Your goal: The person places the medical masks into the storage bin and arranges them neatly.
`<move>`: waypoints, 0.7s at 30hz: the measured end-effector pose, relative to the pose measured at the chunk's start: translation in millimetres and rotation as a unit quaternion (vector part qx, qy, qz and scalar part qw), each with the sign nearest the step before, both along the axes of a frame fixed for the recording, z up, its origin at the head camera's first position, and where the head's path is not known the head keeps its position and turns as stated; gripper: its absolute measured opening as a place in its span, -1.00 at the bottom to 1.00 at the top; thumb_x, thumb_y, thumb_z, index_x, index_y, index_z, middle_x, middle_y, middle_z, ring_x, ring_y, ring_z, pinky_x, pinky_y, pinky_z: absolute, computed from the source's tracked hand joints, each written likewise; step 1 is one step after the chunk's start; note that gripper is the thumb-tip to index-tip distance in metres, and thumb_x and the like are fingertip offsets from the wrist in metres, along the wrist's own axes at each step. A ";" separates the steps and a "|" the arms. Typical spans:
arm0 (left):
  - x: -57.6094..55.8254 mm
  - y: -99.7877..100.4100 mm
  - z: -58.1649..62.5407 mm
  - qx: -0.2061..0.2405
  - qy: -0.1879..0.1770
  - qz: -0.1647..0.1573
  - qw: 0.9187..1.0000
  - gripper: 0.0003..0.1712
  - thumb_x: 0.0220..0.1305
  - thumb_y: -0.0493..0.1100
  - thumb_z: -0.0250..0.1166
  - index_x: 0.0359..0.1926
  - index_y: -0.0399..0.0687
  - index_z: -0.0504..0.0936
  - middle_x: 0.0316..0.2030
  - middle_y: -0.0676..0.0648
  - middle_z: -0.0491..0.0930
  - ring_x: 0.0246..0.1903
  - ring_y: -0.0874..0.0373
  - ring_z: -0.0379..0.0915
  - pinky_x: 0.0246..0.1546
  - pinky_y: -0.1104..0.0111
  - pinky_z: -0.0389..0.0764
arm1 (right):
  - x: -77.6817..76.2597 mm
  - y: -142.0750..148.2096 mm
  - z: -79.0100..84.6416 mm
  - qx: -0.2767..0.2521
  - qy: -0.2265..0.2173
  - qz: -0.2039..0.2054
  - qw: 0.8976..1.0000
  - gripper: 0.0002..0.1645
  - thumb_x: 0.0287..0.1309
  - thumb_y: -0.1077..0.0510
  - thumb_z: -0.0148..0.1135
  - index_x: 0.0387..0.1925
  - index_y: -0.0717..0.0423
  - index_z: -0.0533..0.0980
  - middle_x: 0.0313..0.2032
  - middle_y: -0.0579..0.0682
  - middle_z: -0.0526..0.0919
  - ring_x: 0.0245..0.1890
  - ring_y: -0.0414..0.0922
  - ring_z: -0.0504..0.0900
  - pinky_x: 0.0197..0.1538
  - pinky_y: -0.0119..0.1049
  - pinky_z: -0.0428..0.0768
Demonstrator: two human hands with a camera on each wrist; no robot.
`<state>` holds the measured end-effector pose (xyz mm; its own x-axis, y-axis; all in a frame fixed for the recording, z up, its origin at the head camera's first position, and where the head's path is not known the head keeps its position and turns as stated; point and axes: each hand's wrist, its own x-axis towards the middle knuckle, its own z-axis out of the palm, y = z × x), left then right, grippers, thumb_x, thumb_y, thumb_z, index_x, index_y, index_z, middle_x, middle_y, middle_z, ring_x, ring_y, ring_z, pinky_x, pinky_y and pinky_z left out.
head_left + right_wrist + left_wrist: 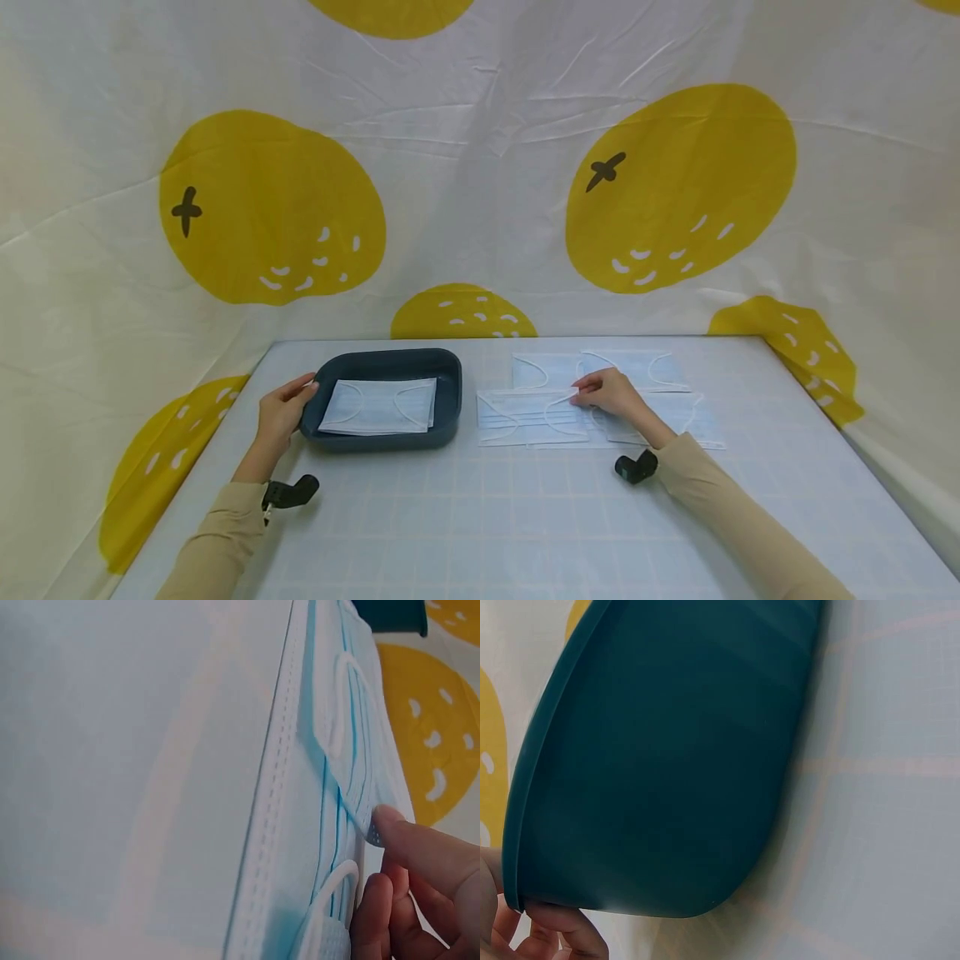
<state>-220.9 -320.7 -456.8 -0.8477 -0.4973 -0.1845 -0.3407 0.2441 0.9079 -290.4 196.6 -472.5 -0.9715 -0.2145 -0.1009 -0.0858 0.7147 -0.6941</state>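
My left hand [279,414] grips the left end of a dark teal tray [382,443], thumb and fingers at its rim; the left wrist view shows the tray's outer wall [660,772] close up. Inside the tray lie a few stacked light-blue face masks [377,407] with white ear loops. On the right, my right hand [611,392] pinches the upper right corner of a pleated face mask [525,417] between thumb and fingers. In the right wrist view that mask [352,750] has its pinched corner slightly raised over another mask beneath.
Several more face masks [678,417] lie overlapping under and beyond the right hand. All stand on a pale checked tabletop [480,517]. A white curtain [480,183] with yellow fruit prints hangs behind the table and down both sides.
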 end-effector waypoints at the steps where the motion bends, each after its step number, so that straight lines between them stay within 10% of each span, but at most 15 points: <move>1: -0.1 -0.4 -0.2 -0.001 0.001 0.000 1.000 -0.44 0.34 0.02 0.18 0.30 -0.06 0.44 0.05 -0.08 0.50 -0.27 0.41 0.38 -0.41 0.65 0.50 | 0.4 0.3 0.4 0.000 0.002 0.004 1.000 -0.63 0.04 0.07 0.42 -0.15 0.23 0.66 -0.32 0.04 0.72 -0.33 -0.15 0.55 -0.25 -0.36 0.49; 21: -0.5 0.6 0.3 0.010 -0.016 0.001 1.000 -0.42 0.36 0.04 0.16 0.33 -0.04 0.40 0.27 -0.21 0.38 0.07 0.08 0.36 -0.47 0.71 0.42 | 8.9 -3.0 14.0 -0.088 -0.055 -0.005 0.995 -0.50 0.23 0.06 0.25 0.08 0.35 0.52 -0.18 0.17 0.71 -0.43 -0.20 0.57 -0.27 -0.40 0.61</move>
